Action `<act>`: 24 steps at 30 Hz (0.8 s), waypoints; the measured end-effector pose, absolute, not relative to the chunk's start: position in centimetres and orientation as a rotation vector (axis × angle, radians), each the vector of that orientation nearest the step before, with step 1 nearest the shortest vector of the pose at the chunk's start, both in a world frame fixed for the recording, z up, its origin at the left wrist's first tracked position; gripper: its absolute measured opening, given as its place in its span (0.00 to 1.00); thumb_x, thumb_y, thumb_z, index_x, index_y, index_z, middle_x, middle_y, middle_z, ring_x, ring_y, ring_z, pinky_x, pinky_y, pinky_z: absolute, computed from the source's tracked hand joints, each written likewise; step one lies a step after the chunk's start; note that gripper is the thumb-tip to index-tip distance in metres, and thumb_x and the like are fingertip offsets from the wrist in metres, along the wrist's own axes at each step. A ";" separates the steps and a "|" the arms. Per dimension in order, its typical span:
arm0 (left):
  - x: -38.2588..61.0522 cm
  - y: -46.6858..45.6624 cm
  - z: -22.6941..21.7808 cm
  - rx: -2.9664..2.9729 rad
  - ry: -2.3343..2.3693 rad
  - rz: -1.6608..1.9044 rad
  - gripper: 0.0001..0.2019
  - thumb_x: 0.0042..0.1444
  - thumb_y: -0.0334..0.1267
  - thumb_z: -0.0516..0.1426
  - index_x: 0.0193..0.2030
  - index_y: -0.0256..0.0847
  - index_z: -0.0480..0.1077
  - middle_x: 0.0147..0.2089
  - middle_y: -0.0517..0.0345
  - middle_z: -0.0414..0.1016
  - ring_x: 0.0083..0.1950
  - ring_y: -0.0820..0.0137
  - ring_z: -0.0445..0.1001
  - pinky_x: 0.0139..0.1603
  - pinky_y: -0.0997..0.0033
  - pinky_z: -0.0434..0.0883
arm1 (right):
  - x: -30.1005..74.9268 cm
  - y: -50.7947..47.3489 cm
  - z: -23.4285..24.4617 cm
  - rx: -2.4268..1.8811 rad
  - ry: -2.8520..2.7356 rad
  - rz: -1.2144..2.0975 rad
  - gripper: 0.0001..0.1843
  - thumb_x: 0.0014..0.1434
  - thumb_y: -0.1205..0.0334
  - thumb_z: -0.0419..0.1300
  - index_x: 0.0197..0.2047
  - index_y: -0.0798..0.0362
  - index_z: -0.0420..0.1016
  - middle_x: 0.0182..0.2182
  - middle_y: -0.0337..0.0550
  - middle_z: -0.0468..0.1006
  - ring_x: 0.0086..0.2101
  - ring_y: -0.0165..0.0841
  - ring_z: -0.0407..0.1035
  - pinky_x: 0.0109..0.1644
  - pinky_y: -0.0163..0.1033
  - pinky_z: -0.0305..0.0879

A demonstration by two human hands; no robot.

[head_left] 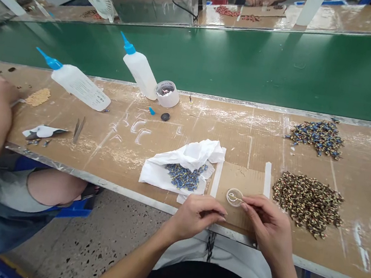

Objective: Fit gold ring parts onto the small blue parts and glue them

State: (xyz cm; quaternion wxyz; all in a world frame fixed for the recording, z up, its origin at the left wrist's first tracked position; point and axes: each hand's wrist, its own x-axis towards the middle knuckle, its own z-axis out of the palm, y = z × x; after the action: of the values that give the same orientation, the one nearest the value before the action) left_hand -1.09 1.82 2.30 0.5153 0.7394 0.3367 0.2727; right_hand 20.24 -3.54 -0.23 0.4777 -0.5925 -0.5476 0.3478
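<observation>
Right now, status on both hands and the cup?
Right hand at the cup, fingers pinched, contents unclear. Left hand near-left of it, hold unclear. White paper left of cup, dark pile right.

Between the left hand (197, 215) and the right hand (272, 225), a gap is left, fronted by the small dish (227, 196). Straight ahead, a lane is formed over the cardboard (244, 181), bounded by the white paper (154, 171) on the left and the brown pile (305, 202) on the right. Farther out, the right side is obstructed by the blue pile (317, 137); the left side, by the tape roll (170, 101) and a bottle (141, 75).
</observation>
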 end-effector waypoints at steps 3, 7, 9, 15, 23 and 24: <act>-1.1 1.9 2.2 1.770 0.818 0.637 0.06 0.62 0.34 0.60 0.38 0.38 0.79 0.35 0.53 0.81 0.34 0.69 0.76 0.37 0.73 0.70 | 20.0 -3.2 0.2 -1.453 -1.373 0.809 0.05 0.64 0.60 0.62 0.40 0.48 0.80 0.37 0.44 0.79 0.38 0.36 0.74 0.39 0.39 0.70; -1.2 1.9 2.1 1.785 0.830 0.628 0.05 0.62 0.34 0.60 0.39 0.37 0.78 0.36 0.53 0.81 0.35 0.69 0.77 0.37 0.73 0.70 | 19.5 -2.9 0.7 -1.495 -1.400 0.766 0.06 0.65 0.59 0.61 0.40 0.48 0.81 0.39 0.44 0.77 0.38 0.36 0.73 0.37 0.39 0.68; -1.1 1.8 2.1 1.803 0.833 0.622 0.05 0.62 0.34 0.60 0.39 0.38 0.78 0.35 0.53 0.81 0.35 0.69 0.76 0.37 0.73 0.70 | 19.3 -2.7 0.9 -1.509 -1.383 0.759 0.06 0.65 0.59 0.61 0.39 0.48 0.80 0.40 0.45 0.76 0.38 0.36 0.72 0.37 0.39 0.67; -1.1 1.8 2.1 1.836 0.829 0.598 0.05 0.61 0.35 0.61 0.39 0.38 0.78 0.35 0.54 0.80 0.34 0.70 0.75 0.37 0.73 0.69 | 19.2 -2.7 1.1 -1.475 -1.317 0.784 0.06 0.65 0.60 0.61 0.37 0.48 0.79 0.40 0.43 0.75 0.40 0.35 0.72 0.41 0.38 0.66; -0.8 1.9 2.5 1.832 0.844 0.552 0.04 0.61 0.34 0.61 0.39 0.37 0.77 0.35 0.55 0.79 0.33 0.72 0.73 0.36 0.75 0.68 | 19.2 -2.6 0.6 -1.432 -1.248 0.782 0.05 0.64 0.61 0.62 0.37 0.49 0.79 0.38 0.44 0.76 0.41 0.36 0.72 0.43 0.40 0.68; -0.8 1.9 2.5 1.832 0.849 0.544 0.04 0.61 0.33 0.61 0.38 0.37 0.77 0.34 0.55 0.79 0.32 0.72 0.73 0.36 0.76 0.68 | 19.2 -2.7 0.6 -1.421 -1.217 0.777 0.05 0.64 0.61 0.62 0.37 0.50 0.79 0.38 0.44 0.77 0.41 0.37 0.72 0.43 0.41 0.68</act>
State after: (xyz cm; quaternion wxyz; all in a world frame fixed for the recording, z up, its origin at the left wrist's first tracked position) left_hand -0.79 1.94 2.53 0.5015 0.7579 0.3513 0.2252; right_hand 19.18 -2.68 0.56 0.5295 -0.5950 -0.5096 0.3253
